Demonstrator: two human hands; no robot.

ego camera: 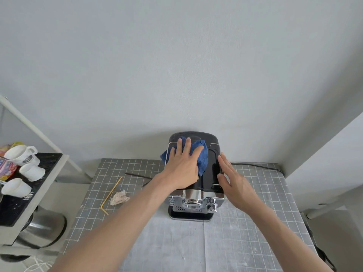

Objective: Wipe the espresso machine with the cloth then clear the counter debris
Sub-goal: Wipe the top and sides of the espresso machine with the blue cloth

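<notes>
A grey gridded counter [255,193] against a pale wall carries the espresso machine [213,165]. The left hand [181,163], fingers straight, presses the blue cloth [203,160] flat on the machine's top. The right hand [233,179], fingers extended, rests against its right edge. A yellow straw [111,193], crumpled paper [119,198] and dark stick [137,175] lie left of the machine.
</notes>
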